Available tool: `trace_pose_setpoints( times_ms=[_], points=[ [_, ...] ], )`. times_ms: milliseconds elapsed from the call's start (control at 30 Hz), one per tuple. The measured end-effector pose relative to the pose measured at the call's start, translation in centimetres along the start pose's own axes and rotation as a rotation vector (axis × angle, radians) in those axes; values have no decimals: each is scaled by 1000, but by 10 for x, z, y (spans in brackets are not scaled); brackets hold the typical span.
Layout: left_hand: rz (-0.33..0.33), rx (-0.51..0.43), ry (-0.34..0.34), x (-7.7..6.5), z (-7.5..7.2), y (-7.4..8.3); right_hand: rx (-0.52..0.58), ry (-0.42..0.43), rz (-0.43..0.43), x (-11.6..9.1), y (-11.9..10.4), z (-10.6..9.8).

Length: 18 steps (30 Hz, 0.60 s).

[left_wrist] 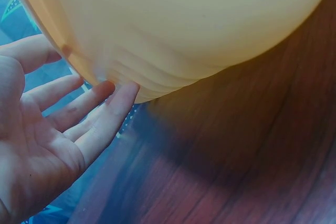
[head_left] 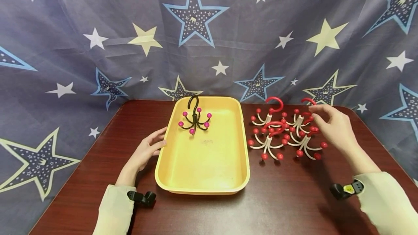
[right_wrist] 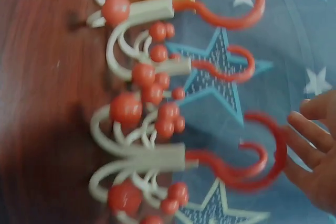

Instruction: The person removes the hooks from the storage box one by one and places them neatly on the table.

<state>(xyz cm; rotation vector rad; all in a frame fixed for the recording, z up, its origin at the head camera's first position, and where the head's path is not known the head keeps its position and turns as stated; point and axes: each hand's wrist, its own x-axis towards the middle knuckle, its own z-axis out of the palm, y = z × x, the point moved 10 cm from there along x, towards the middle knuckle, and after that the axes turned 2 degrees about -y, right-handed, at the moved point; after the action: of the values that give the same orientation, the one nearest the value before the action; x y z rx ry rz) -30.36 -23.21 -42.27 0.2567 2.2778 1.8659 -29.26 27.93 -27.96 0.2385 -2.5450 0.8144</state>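
My left hand (head_left: pixel 145 151) is at the left side of a yellow plastic tray (head_left: pixel 209 171), its relaxed fingers at the tray's outer wall in the left wrist view. Inside the tray, near its far left corner, stands a black multi-arm hook hanger (head_left: pixel 195 119) with magenta ball tips. On the right, several white hangers with red hooks and red balls stand in a cluster. My right hand (head_left: pixel 336 124) is over the front right hanger (head_left: pixel 305 143). In the right wrist view, loosely spread fingertips are right at the top of its red hook (right_wrist: pixel 281 145), not closed round it.
Beside the tray stand a front left white hanger (head_left: pixel 268 143), a back left one (head_left: pixel 268 119) and a back right one (head_left: pixel 299 120), their arms overlapping in view. Behind the dark red wooden table (head_left: pixel 277 198) hangs a star-patterned curtain (head_left: pixel 222 53).
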Motion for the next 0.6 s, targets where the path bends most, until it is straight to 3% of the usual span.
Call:
trace_pose_setpoints(
  times_ms=[267, 600],
  points=[
    [6, -6, -1, 1, 1, 1, 64, -45, -129, 24, -57, 30],
    [11, -6, 0, 0, 0, 0, 198, -173, -173, 45, -120, 81]
  ],
)
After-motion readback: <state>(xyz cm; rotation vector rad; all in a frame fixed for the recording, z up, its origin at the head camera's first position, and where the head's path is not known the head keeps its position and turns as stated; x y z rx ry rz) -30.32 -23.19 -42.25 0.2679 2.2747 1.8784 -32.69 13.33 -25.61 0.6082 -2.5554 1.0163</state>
